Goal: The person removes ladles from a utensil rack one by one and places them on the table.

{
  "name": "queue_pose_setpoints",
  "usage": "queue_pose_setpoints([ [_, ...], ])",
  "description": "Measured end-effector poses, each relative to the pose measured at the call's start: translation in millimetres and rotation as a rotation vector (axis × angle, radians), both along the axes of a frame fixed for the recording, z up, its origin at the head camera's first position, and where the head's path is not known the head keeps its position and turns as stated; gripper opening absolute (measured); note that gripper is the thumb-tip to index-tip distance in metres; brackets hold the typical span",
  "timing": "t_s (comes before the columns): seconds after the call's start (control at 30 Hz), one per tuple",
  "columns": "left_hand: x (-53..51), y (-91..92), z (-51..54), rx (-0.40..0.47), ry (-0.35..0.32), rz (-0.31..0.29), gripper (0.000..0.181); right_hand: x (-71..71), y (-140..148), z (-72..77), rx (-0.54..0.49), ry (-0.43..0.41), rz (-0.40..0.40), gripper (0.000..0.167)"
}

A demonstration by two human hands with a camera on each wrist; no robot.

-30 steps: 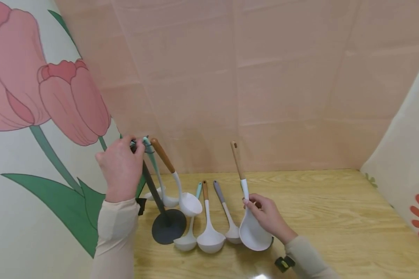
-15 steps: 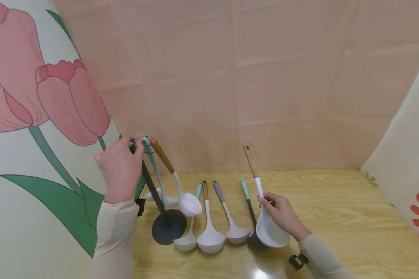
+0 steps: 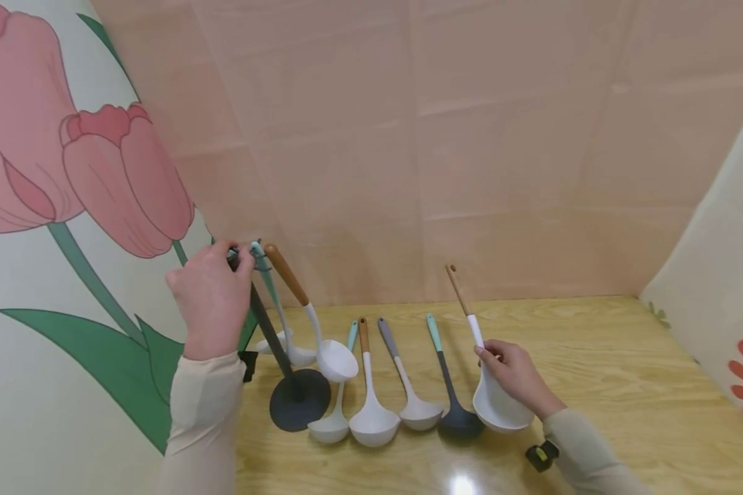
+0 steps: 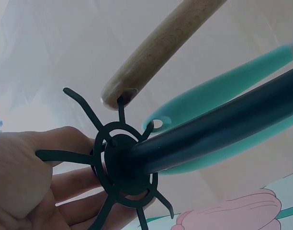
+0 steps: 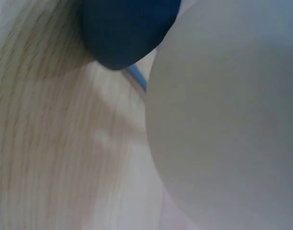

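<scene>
My left hand [image 3: 213,295] grips the top of a dark utensil stand [image 3: 300,400], its fingers behind the hook ring [image 4: 101,177] in the left wrist view. A wooden-handled white ladle [image 3: 289,275] and a mint-handled ladle [image 3: 271,285] hang from it; a second mint handle [image 4: 204,162] shows below the pole. At the right, my right hand [image 3: 520,375] pinches another white ladle [image 3: 495,405] where its neck meets the bowl. That ladle's wooden-tipped handle slants up to the left. Its pale bowl [image 5: 223,120] fills much of the right wrist view, beside a dark bowl [image 5: 127,28].
On the wood-grain table [image 3: 613,385] lie several ladles in a row: mint-handled [image 3: 330,430], wooden-handled [image 3: 374,426], grey-handled [image 3: 420,414] and dark with a mint handle [image 3: 460,421]. A pink sheet [image 3: 421,172] hangs behind, and a tulip-printed panel [image 3: 117,275] stands at left.
My right hand has moved to the right with the white ladle, uncovering the grey-handled ladle's bowl and the dark ladle. My left hand stays on the stand's top.
</scene>
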State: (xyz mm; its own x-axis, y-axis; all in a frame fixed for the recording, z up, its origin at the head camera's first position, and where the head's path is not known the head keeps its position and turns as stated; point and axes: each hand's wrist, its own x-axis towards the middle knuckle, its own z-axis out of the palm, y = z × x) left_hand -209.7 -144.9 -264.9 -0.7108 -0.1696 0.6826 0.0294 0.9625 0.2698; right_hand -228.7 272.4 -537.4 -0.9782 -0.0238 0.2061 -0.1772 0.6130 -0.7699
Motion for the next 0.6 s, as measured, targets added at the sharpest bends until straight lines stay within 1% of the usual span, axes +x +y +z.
queue_pose_setpoints([
  [0.2,-0.4,0.5,0.0,-0.006,0.004,0.005,0.030,-3.7,10,-9.8,0.025,-0.016,0.014,0.028],
  [0.43,-0.1,1.6,0.4,-0.022,-0.003,0.012,0.030,-8.5,24,-22.1,0.086,-0.020,0.028,0.026],
  [0.6,0.7,1.4,0.1,-0.034,0.002,0.025,0.029,-9.4,28,-30.2,0.127,-0.016,0.041,0.023],
])
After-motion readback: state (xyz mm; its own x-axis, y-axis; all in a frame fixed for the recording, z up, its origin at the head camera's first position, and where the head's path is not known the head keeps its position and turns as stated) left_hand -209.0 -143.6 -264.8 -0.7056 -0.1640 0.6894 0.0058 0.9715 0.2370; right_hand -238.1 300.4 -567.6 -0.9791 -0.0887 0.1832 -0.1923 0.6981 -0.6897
